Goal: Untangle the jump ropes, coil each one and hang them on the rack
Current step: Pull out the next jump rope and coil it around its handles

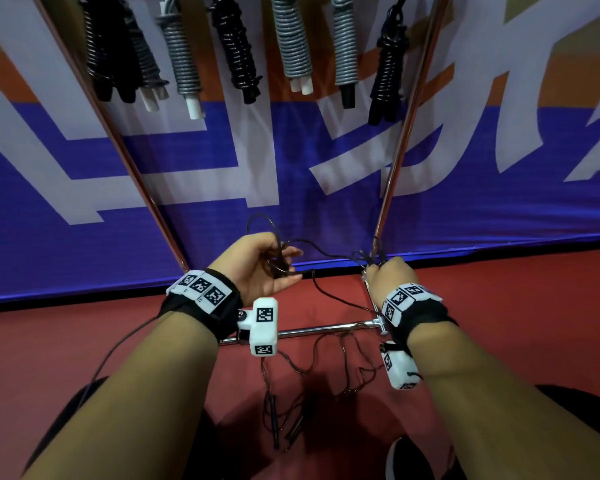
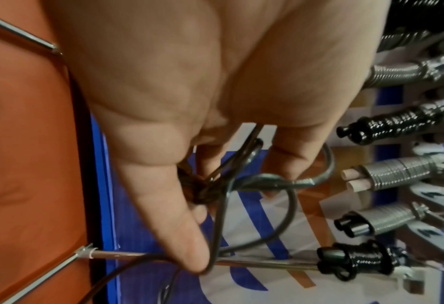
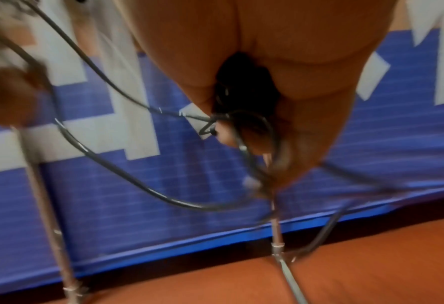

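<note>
Left hand (image 1: 260, 265) pinching a knotted loop of thin black jump rope (image 1: 323, 252), right hand (image 1: 387, 277) clenched on its other end beside the rack (image 1: 400, 140), handles (image 1: 274, 424) trailing on the floor; light, limp, snag-prone cord, best gripped beside the knot.

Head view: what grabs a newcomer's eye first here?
Front and centre, a thin black rope is stretched in a tangle between the left hand and the right hand. Above hangs a row of coiled ropes, grey and black, on the rack. Two black handles dangle below over the red floor.
</note>
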Tool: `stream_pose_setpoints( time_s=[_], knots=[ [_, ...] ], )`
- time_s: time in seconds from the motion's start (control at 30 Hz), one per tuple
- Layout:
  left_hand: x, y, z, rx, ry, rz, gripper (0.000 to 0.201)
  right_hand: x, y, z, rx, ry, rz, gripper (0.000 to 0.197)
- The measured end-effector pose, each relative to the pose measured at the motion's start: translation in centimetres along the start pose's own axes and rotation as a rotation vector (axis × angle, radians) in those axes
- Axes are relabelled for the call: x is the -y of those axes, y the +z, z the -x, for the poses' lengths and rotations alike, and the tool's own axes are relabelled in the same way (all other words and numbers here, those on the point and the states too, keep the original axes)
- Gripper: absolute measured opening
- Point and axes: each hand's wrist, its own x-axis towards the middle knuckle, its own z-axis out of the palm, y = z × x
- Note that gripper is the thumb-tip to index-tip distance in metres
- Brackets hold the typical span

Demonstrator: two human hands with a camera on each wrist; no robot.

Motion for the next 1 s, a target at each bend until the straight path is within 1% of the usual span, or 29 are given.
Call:
stream_pose_setpoints(
  time_s=[0.1,0.17,0.23,0.3,0.33,0.4,0.43,0.47,0.53,0.67,0.77,0.87,0.93,1.0],
  knots=[
    [-1.2,-0.3,1.1,0.065,-0.017,0.04,0.02,-0.8,-0.9,-0.3,-0.053,0.08,0.009,0.04],
    [-1.7,-1.0,1.3,0.068,-0.023,0.089,0.016,-1.2,-1.1,-0.2,-0.077,0.111,0.029,0.043],
    [-1.9,-1.9,1.1,0.056,0.006,0.103,0.016,-1.7,-1.1,-0.1,-0.072,0.119,0.06,0.045],
    [-2.3,-2.6,1.2,0.062,0.073,0.093,0.014,-2.3,-1.1,-0.4,-0.068,0.142,0.068,0.04],
    [-2.5,-3.0,1.2,0.069,0.121,0.081,0.016,-2.6,-1.4,-0.4,-0.07,0.163,0.07,0.037],
    [-2.5,-3.7,1.3,0.09,0.188,0.031,0.033,-3.2,-1.8,-0.3,-0.07,0.176,0.085,0.035],
    [-2.4,-3.9,1.3,0.092,0.209,-0.03,0.039,-3.4,-1.9,-0.3,-0.062,0.168,0.1,0.035],
    [-2.1,-3.9,1.2,0.086,0.231,-0.117,0.038,-3.4,-2.1,-0.1,-0.052,0.148,0.115,0.035],
    [-1.4,-3.3,1.1,0.063,0.259,-0.288,0.026,-2.9,-2.0,0.3,-0.036,0.092,0.159,0.033],
    [0.6,-1.8,0.3,0.029,0.279,-0.479,0.005,-0.8,-1.4,0.7,-0.044,-0.087,0.212,0.036],
    [1.7,-1.1,-0.7,0.008,0.33,-0.632,0.013,0.8,-1.3,1.4,-0.039,-0.152,0.253,0.036],
    [2.4,-0.7,-1.6,0.008,0.377,-0.733,0.015,1.7,-1.2,2.7,-0.06,-0.205,0.303,0.04],
    [2.8,-0.6,-1.9,0.02,0.393,-0.784,0.015,2.0,-0.9,2.9,-0.067,-0.293,0.306,0.042],
    [3.1,-0.2,-1.9,0.041,0.404,-0.776,0.016,2.2,-0.6,2.9,-0.022,-0.391,0.243,0.039]
  ],
)
